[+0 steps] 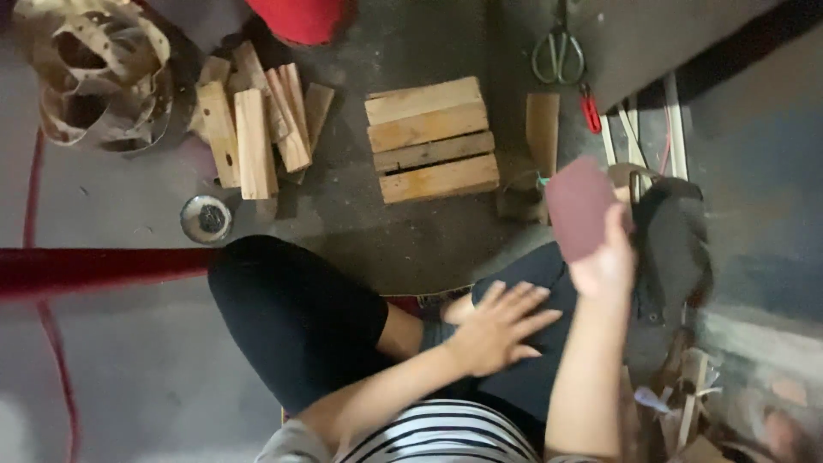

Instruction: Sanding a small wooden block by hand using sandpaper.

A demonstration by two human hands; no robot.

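Right hand [604, 266] is up close to the camera, fingers pinched on a reddish-brown sanding sheet [579, 206] standing up above the knee. Left hand [497, 326] lies flat and spread on the dark trousers, holding nothing. Four-plank wooden block [431, 140] sits on the floor further out, planks running left-right, nearer the right hand.
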